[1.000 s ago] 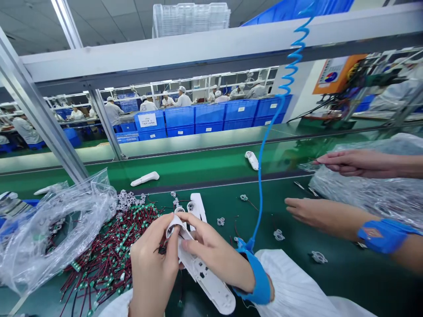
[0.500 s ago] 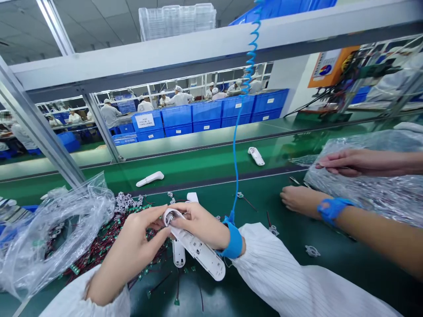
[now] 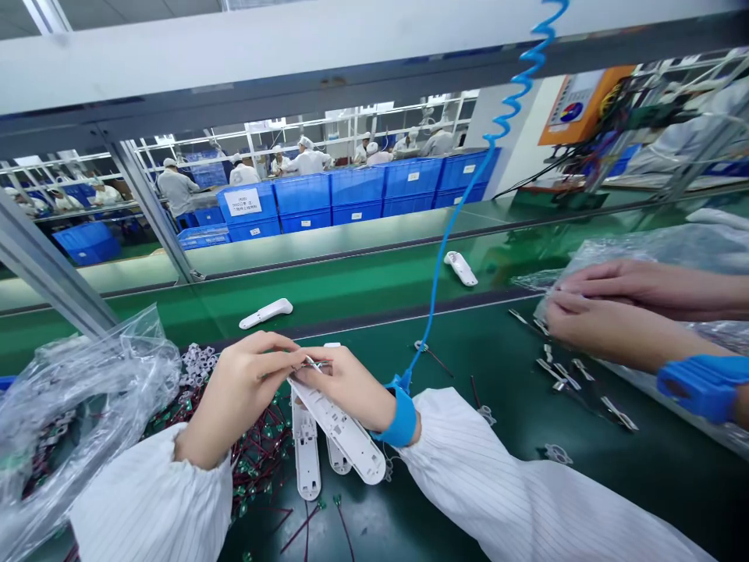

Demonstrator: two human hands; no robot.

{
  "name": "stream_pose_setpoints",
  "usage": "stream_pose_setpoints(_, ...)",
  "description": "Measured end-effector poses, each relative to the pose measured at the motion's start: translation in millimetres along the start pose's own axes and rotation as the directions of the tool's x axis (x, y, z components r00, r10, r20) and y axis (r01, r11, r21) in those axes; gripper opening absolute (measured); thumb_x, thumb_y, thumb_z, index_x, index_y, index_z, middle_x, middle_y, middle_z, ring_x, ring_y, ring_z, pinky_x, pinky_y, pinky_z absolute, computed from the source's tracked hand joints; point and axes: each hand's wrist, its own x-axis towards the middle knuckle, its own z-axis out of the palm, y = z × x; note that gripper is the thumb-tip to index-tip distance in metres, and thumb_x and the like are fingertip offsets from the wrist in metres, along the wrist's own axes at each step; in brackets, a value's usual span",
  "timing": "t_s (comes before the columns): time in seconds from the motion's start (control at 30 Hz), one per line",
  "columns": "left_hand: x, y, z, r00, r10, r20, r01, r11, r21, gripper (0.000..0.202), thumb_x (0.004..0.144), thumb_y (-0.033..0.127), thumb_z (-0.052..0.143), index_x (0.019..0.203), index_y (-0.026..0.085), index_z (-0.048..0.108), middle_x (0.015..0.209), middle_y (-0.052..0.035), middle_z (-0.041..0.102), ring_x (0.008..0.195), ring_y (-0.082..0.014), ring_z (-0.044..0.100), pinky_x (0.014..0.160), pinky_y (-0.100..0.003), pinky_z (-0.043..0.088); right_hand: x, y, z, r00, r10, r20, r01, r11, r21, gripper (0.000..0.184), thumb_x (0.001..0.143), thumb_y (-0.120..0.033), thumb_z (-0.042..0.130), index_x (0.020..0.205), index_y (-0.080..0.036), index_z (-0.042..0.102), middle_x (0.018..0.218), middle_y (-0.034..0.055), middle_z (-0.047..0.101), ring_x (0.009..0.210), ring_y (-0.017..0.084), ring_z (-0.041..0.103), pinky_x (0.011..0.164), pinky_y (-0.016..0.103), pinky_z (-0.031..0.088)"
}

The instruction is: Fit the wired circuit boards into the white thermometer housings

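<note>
Head view: the right hand (image 3: 345, 384) was closed around a white housing shell (image 3: 344, 431), which it held tilted. The left hand (image 3: 239, 390) had its fingertips pinched tight on a small part (image 3: 314, 364) at the shell's upper end, too small to identify. Judged risk: the pinch could slip and drop the part into the wired boards (image 3: 257, 457) beneath the grip, or a lead could snag. Loose shells (image 3: 306, 457) lay just under the held one.
</note>
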Motion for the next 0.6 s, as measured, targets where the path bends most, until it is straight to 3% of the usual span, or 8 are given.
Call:
stream_pose_setpoints(0.17, 13.7, -10.1, 2.0, 0.992, -0.124, 0.031, 0.127, 0.987, -0.094, 0.014, 0.075, 0.02, 0.057, 0.074, 0.021, 0.07, 0.082, -0.0026, 0.069, 0.077, -0.015, 0.062, 0.069, -0.024, 0.048, 28.8, 25.1, -14.6, 0.995, 0.085, -0.059, -0.089, 0.993, -0.072, 0.015, 0.076, -0.023, 0.059, 0.085, -0.013, 0.065, 0.078, -0.0009, 0.066, 0.079, 0.018, 0.059, 0.068, 0.028, 0.046)
stream_pose_setpoints(0.3, 44.1, -60.8, 12.6, 0.929, -0.367, 0.041, 0.369, 0.928, -0.05, 0.023, 0.082, 0.031, 0.048, 0.088, 0.016, 0.065, 0.091, -0.005, 0.067, 0.085, -0.0166, 0.061, 0.075, -0.028, 0.047, 76.2, 56.5, -52.3, 0.959, 0.198, -0.204, -0.228, 0.964, -0.14, 0.022, 0.083, -0.029, 0.052, 0.095, -0.012, 0.057, 0.095, 0.0026, 0.06, 0.082, 0.017, 0.059, 0.07, 0.034, 0.049)
stream_pose_setpoints(0.4, 65.6, -115.8, 40.5, 0.832, -0.548, 0.08, 0.543, 0.836, 0.08, 0.024, 0.082, 0.03, 0.05, 0.097, 0.013, 0.057, 0.098, -0.0066, 0.062, 0.088, -0.0181, 0.059, 0.079, -0.039, 0.046, 115.5, 76.5, -86.0, 0.902, 0.258, -0.345, -0.33, 0.929, -0.169, 0.025, 0.085, -0.029, 0.049, 0.104, -0.014, 0.053, 0.103, 0.005, 0.057, 0.086, 0.017, 0.058, 0.072, 0.035, 0.049)
stream_pose_setpoints(0.47, 72.8, -144.9, 65.0, 0.786, -0.602, 0.144, 0.584, 0.798, 0.152, 0.025, 0.081, 0.029, 0.051, 0.102, 0.015, 0.055, 0.104, -0.0067, 0.058, 0.091, -0.0189, 0.057, 0.079, -0.041, 0.046, 137.3, 86.7, -103.0, 0.862, 0.281, -0.423, -0.385, 0.904, -0.184, 0.025, 0.085, -0.028, 0.05, 0.105, -0.014, 0.053, 0.105, 0.0053, 0.056, 0.087, 0.018, 0.057, 0.073, 0.036, 0.049)
stream_pose_setpoints(0.6, 70.0, -169.9, 104.7, 0.744, -0.618, 0.253, 0.574, 0.785, 0.231, 0.027, 0.081, 0.028, 0.051, 0.105, 0.015, 0.052, 0.105, -0.0066, 0.056, 0.09, -0.0189, 0.056, 0.076, -0.039, 0.047, 164.5, 100.9, -117.7, 0.796, 0.27, -0.542, -0.438, 0.875, -0.207, 0.026, 0.085, -0.029, 0.05, 0.106, -0.014, 0.053, 0.106, 0.0054, 0.055, 0.089, 0.019, 0.057, 0.074, 0.036, 0.048)
